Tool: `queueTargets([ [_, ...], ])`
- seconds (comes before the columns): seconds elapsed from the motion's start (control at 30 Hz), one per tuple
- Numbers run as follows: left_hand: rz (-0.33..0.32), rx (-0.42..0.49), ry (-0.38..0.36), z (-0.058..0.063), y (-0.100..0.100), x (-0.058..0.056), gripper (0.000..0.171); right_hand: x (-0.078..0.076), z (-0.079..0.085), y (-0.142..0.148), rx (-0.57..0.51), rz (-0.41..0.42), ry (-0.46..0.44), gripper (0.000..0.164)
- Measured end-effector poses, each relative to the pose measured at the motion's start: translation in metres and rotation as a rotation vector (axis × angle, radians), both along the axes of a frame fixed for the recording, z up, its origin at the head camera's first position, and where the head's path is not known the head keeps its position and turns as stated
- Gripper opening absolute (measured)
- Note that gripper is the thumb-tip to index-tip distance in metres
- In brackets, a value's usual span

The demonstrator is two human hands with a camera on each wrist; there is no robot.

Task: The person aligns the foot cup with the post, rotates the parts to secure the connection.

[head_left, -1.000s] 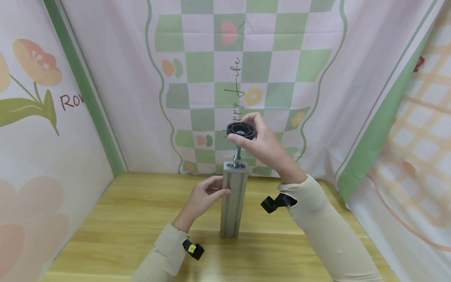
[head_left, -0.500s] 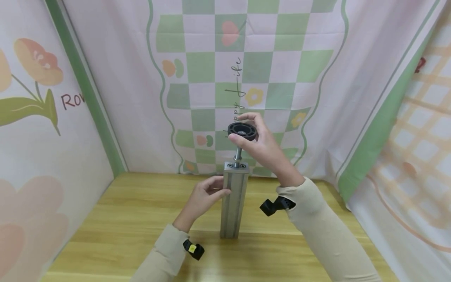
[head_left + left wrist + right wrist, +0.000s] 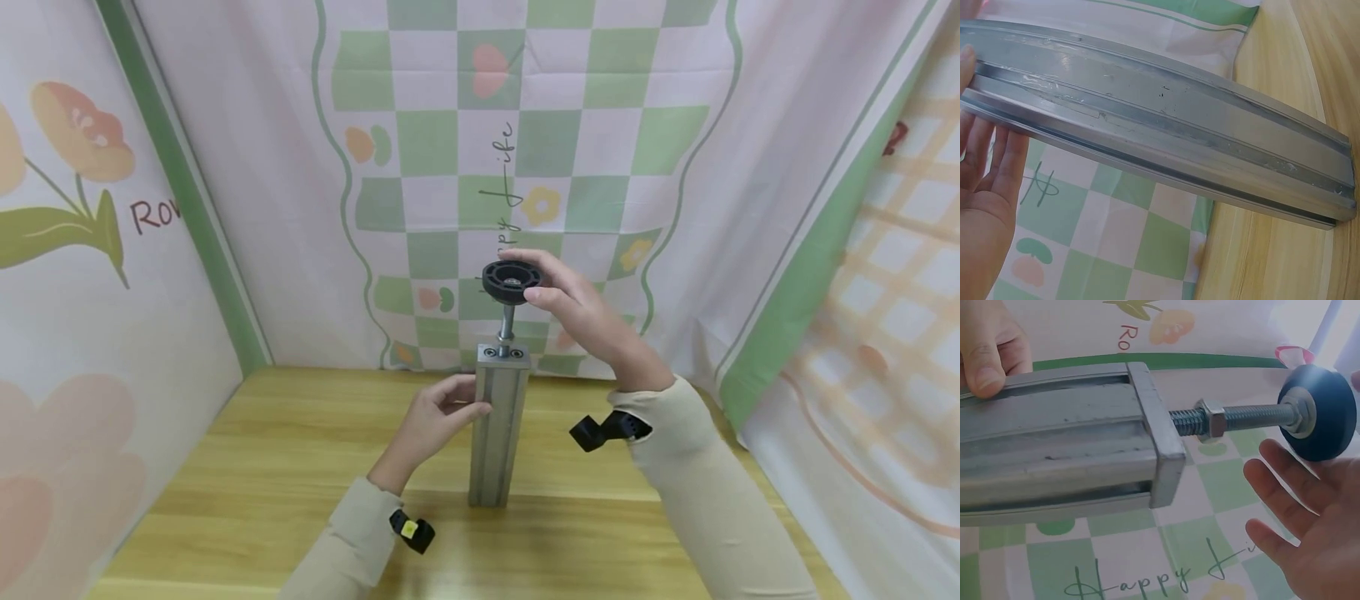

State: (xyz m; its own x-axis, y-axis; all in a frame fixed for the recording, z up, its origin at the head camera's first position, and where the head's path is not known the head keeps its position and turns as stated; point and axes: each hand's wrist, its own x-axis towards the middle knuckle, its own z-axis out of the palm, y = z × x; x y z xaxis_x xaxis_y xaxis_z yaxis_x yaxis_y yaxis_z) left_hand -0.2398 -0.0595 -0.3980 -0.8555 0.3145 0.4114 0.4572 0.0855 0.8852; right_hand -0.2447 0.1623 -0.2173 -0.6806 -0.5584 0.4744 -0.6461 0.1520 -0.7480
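An upright aluminium profile [image 3: 497, 433] stands on the table, its end plate [image 3: 502, 357] on top. From that plate rises a threaded rod [image 3: 1254, 417] with a hex nut [image 3: 1212, 420] on it. The rod carries a round black leveling foot [image 3: 512, 282], its ribbed underside facing up. My left hand [image 3: 438, 417] holds the profile's upper part between thumb and fingers. At the foot's right side is my right hand [image 3: 585, 312], thumb at the near rim and a finger reaching round the far rim. In the right wrist view the other fingers [image 3: 1282, 500] are spread below the foot, apart from the rod.
The profile's lower end rests on the wooden table [image 3: 300, 500]. Behind it hangs a green and white checked cloth [image 3: 487, 142], with more printed cloth [image 3: 112, 333] at the left and right. A black wrist camera [image 3: 611, 429] sits on my right sleeve.
My right hand has shifted to the right round the foot, and its thumb has slid from the front rim to the right edge. The left hand and the profile have stayed put.
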Motion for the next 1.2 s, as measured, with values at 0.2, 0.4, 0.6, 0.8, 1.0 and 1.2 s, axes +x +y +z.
queueTargets([
  [0.2,-0.005,0.001,0.001,-0.001,0.000,-0.001,0.033,-0.002,0.001,0.007,0.036,0.032,0.004,0.054],
  [0.4,-0.009,0.001,-0.005,-0.002,0.000,-0.002,0.034,-0.002,0.002,0.007,0.028,0.015,-0.027,0.053],
  [0.6,-0.008,-0.001,-0.014,-0.002,-0.001,-0.002,0.034,0.000,0.000,0.003,0.011,-0.030,-0.034,0.052],
  [0.8,-0.010,0.006,-0.010,-0.002,0.000,-0.002,0.033,-0.002,-0.003,0.000,0.003,-0.089,-0.020,0.053],
  [1.0,-0.015,0.009,0.011,-0.002,0.000,-0.002,0.033,0.002,-0.004,-0.004,0.018,-0.201,-0.040,0.054],
  [1.2,-0.018,0.006,0.013,-0.001,0.000,-0.002,0.033,0.002,-0.005,-0.008,0.001,-0.261,-0.060,0.056],
])
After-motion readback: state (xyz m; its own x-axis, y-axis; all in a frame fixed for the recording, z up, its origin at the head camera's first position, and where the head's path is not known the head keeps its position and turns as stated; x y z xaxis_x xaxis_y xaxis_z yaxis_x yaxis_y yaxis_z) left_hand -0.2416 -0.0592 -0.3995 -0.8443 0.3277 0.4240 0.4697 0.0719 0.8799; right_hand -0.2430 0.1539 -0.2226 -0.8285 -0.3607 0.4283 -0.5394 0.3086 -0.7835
